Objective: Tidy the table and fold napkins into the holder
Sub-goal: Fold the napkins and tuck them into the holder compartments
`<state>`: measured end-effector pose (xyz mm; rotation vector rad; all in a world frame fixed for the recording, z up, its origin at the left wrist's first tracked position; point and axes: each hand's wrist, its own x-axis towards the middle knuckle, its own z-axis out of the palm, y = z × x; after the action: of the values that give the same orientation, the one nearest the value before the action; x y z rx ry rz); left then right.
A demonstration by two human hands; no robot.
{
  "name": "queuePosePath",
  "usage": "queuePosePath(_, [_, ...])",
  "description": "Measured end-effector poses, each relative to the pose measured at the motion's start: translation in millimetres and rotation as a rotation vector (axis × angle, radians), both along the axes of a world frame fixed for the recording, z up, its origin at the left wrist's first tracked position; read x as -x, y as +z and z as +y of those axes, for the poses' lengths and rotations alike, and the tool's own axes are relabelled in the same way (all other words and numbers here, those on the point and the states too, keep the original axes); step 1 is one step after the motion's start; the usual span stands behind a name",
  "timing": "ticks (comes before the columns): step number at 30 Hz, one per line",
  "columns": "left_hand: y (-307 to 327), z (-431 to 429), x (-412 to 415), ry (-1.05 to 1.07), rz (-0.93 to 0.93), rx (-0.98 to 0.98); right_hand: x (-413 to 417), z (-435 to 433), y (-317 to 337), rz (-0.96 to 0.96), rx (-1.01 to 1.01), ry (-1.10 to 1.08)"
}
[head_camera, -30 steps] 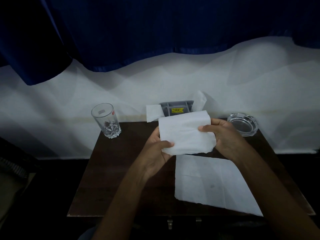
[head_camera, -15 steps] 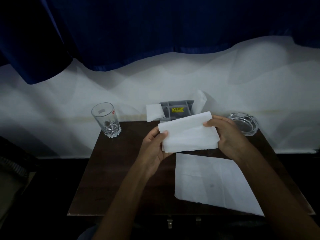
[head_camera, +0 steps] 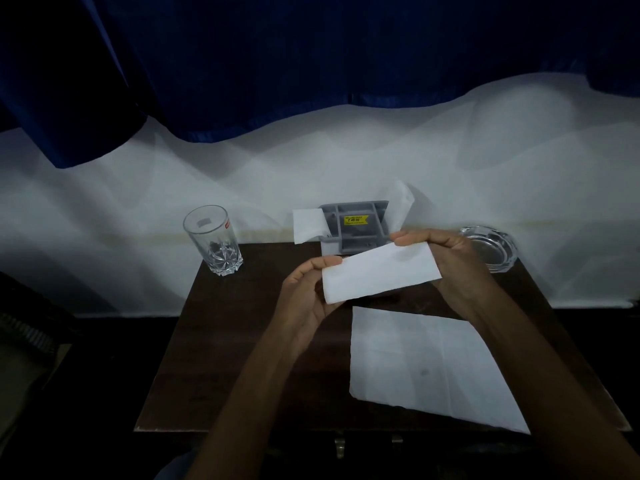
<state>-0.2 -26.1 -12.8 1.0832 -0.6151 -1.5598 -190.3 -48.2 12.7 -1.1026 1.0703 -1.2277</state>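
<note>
Dark table point(head_camera: 242, 341), glass point(head_camera: 214, 240), grey napkin holder point(head_camera: 353, 223), flat napkin point(head_camera: 426, 365), apparently an ashtray point(head_camera: 491, 247)

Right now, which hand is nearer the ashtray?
Right. The right hand is just left of the ashtray, gripping one end of the folded napkin; the left hand grips the other end, farther left.

white napkin point(head_camera: 381, 273) | grey holder point(head_camera: 353, 225) | yellow sticker point(head_camera: 354, 220) | dark-brown table point(head_camera: 242, 341)

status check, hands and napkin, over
Hands: left hand and right hand pinch folded napkin by its ends, above table. Grey holder just behind, napkins sticking out. One flat napkin waits below. Path to holder looks clear.
</note>
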Motion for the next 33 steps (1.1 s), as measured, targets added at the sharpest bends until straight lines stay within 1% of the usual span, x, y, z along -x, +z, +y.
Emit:
queuePosePath(2, [1, -1, 0, -0.007, 0.037, -0.040, -1, -1, -1, -0.020, -0.025, -0.020])
queuePosePath(4, [1, -1, -1, -0.001, 0.109, -0.070, -2, -1, -2, 0.005, -0.049, -0.025])
queuePosePath(6, [2, -1, -1, 0.026, 0.165, -0.064, -2, -2, -2, 0.018, -0.061, 0.002])
queuePosePath(9, [-1, -1, -2, 0.060, 0.149, -0.011, -3, -4, -2, -0.067, -0.102, 0.011])
queuePosePath(11, [-3, -2, -2, 0.090, 0.129, -0.012, -4, -5, -2, -0.123, -0.156, -0.011])
queuePosePath(15, [-4, -2, -1, 0.114, 0.184, -0.029, -3, -7, -3, -0.175, -0.287, 0.051])
queuePosePath(18, [-4, -1, -1, 0.119, 0.213, -0.047, -1, -6, -5, -0.130, -0.264, 0.109])
queuePosePath(21, [-3, -1, -1, 0.093, 0.225, -0.050, -2, -6, -9, -0.017, -0.214, 0.079])
queuePosePath(24, [-1, 0, 0, 0.005, 0.174, -0.039, -3, -7, -11, 0.013, -0.202, 0.021])
queuePosePath(27, [-3, 2, -1, -0.082, 0.000, -0.025, -2, -8, -10, -0.012, -0.188, -0.015])
queuePosePath(29, [-4, 3, 0, -0.074, -0.099, -0.017, 0, -8, -10, -0.083, -0.201, -0.033])
queuePosePath(31, [-4, 3, -1, -0.042, -0.128, -0.011, 1, -8, -8, -0.206, -0.232, 0.019])
queuePosePath(33, [-5, 2, -1, -0.009, -0.135, -0.003, 3, -7, -8, -0.265, -0.271, 0.134])
